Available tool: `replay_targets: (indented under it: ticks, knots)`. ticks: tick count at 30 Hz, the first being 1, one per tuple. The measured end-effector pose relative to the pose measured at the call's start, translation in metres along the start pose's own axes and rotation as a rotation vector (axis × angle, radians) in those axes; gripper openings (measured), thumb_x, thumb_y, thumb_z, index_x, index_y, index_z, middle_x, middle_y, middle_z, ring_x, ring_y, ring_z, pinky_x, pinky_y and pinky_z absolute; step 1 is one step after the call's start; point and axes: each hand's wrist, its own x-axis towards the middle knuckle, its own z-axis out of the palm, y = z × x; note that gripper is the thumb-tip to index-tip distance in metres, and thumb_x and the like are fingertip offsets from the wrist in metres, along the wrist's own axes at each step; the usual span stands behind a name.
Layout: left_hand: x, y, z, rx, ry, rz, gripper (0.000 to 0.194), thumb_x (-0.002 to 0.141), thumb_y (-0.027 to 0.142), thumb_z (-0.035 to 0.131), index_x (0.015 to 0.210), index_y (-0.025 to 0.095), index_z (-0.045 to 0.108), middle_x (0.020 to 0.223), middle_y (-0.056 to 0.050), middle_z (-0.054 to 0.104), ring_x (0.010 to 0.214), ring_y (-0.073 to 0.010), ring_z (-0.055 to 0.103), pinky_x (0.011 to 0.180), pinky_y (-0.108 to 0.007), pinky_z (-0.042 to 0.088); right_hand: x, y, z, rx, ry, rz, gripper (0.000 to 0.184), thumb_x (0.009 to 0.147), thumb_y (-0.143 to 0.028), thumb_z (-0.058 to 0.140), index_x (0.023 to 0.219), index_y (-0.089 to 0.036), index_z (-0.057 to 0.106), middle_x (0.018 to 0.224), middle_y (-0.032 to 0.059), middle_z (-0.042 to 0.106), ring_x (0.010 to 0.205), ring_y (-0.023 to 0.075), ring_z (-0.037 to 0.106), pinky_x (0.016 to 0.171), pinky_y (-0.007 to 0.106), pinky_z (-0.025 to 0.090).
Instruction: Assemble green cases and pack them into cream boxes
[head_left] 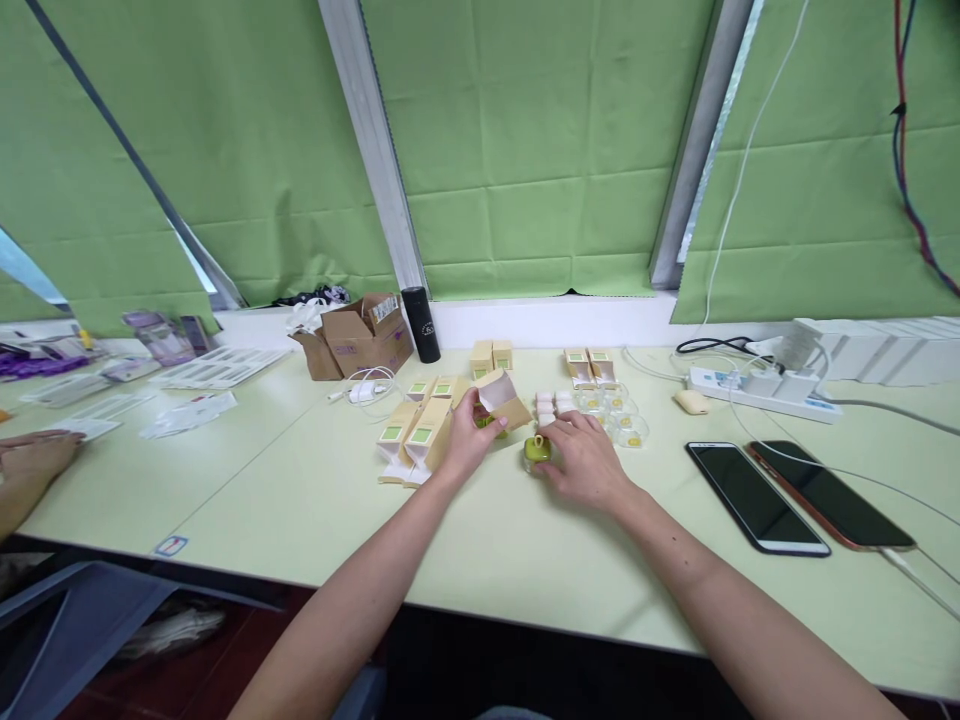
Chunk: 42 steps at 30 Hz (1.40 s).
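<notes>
My left hand (469, 438) is closed around a small beige carton (511, 404), whose flap stands raised with its white inside showing. Something green shows inside or behind the carton, partly hidden by my fingers. Just to the right, my right hand (586, 462) has its fingers on a small green-topped jar (537, 450) with a ring-like loop on top, at table height. Beyond my right hand are several small white pieces (553, 400) and clear round containers (621, 410) with yellow centres. Left of my left hand lie several beige cartons (411, 432) with green windows and open flaps.
More cartons (492, 356) and two open ones (589, 368) stand at the back. A cardboard box (367, 340) and black tumbler (421, 325) are near the wall. Right are two phones (757, 498) (831, 494), a power strip (765, 393) and cables. Another person's hand (37, 465) rests far left.
</notes>
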Motion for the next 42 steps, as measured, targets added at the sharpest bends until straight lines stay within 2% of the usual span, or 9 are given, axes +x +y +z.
replay_targets:
  ticks: [4,9,13,18,23,26,30,33,42]
  knots:
    - [-0.002,0.010,-0.002,0.243,-0.092,0.002,0.045,0.073,0.028,0.079,0.114,0.018,0.063,0.105,-0.006,0.070,0.096,-0.0243,0.065,0.087,-0.037,0.053,0.003,0.003,-0.012,-0.122,-0.060,0.107,0.021,0.079,-0.029,0.079,0.098,-0.024,0.071,0.102,0.0099,0.078,0.110,0.0346,0.059,0.092,0.047,0.043]
    - [-0.009,0.024,-0.001,0.640,-0.214,-0.034,0.049,0.073,0.028,0.080,0.120,0.018,0.069,0.115,-0.011,0.065,0.112,-0.0318,0.061,0.099,-0.044,0.049,0.007,0.003,-0.026,-0.207,-0.171,0.222,0.017,0.082,-0.031,0.076,0.095,-0.021,0.070,0.102,0.0081,0.078,0.112,0.0315,0.059,0.092,0.042,0.039]
    - [-0.012,0.028,0.000,0.728,-0.294,-0.056,0.052,0.072,0.030,0.083,0.122,0.019,0.072,0.113,-0.013,0.063,0.113,-0.0356,0.060,0.101,-0.047,0.048,0.008,0.002,-0.028,-0.220,-0.179,0.227,0.017,0.082,-0.031,0.076,0.095,-0.021,0.070,0.103,0.0076,0.078,0.112,0.0309,0.058,0.090,0.041,0.038]
    - [-0.012,0.027,0.000,0.736,-0.363,0.005,0.043,0.071,0.030,0.084,0.111,0.020,0.073,0.106,-0.012,0.064,0.110,-0.0367,0.057,0.098,-0.047,0.047,0.009,0.003,-0.027,-0.201,-0.190,0.245,0.017,0.082,-0.032,0.076,0.094,-0.021,0.070,0.103,0.0081,0.078,0.111,0.0306,0.059,0.089,0.040,0.038]
    - [-0.014,0.024,0.000,0.591,-0.338,0.100,0.067,0.080,0.046,0.082,0.136,0.021,0.054,0.128,-0.015,0.061,0.123,-0.0364,0.053,0.106,-0.051,0.044,0.009,0.003,-0.027,-0.195,-0.182,0.245,0.014,0.083,-0.030,0.076,0.094,-0.021,0.071,0.102,0.0075,0.078,0.110,0.0300,0.059,0.088,0.039,0.038]
    - [-0.014,0.023,0.000,0.429,-0.236,0.219,0.047,0.093,0.044,0.068,0.130,0.022,0.049,0.132,-0.015,0.059,0.127,-0.0308,0.054,0.110,-0.048,0.044,0.009,0.003,-0.027,-0.186,-0.180,0.246,0.015,0.082,-0.030,0.076,0.094,-0.021,0.072,0.102,0.0073,0.078,0.111,0.0300,0.059,0.089,0.039,0.039]
    - [-0.012,0.024,-0.002,0.303,-0.211,0.353,0.014,0.095,0.033,0.065,0.100,0.022,0.060,0.127,-0.013,0.062,0.123,-0.0278,0.061,0.110,-0.045,0.047,0.009,0.004,-0.026,-0.178,-0.185,0.249,0.014,0.082,-0.029,0.076,0.094,-0.021,0.074,0.102,0.0078,0.079,0.112,0.0304,0.059,0.089,0.039,0.039]
    - [-0.012,0.024,-0.001,0.301,-0.243,0.342,0.014,0.096,0.030,0.064,0.087,0.020,0.067,0.135,-0.014,0.064,0.126,-0.0289,0.064,0.110,-0.046,0.048,0.009,0.004,-0.026,-0.177,-0.186,0.253,0.014,0.082,-0.028,0.076,0.094,-0.021,0.074,0.103,0.0079,0.079,0.112,0.0306,0.059,0.088,0.039,0.039]
    - [-0.012,0.011,0.008,0.272,-0.127,0.194,0.023,0.099,0.032,0.062,0.108,0.019,0.078,0.112,-0.012,0.080,0.111,-0.0269,0.073,0.101,-0.042,0.057,0.008,0.002,-0.027,-0.186,-0.185,0.250,0.015,0.082,-0.029,0.076,0.095,-0.021,0.073,0.103,0.0077,0.079,0.110,0.0306,0.060,0.087,0.039,0.038]
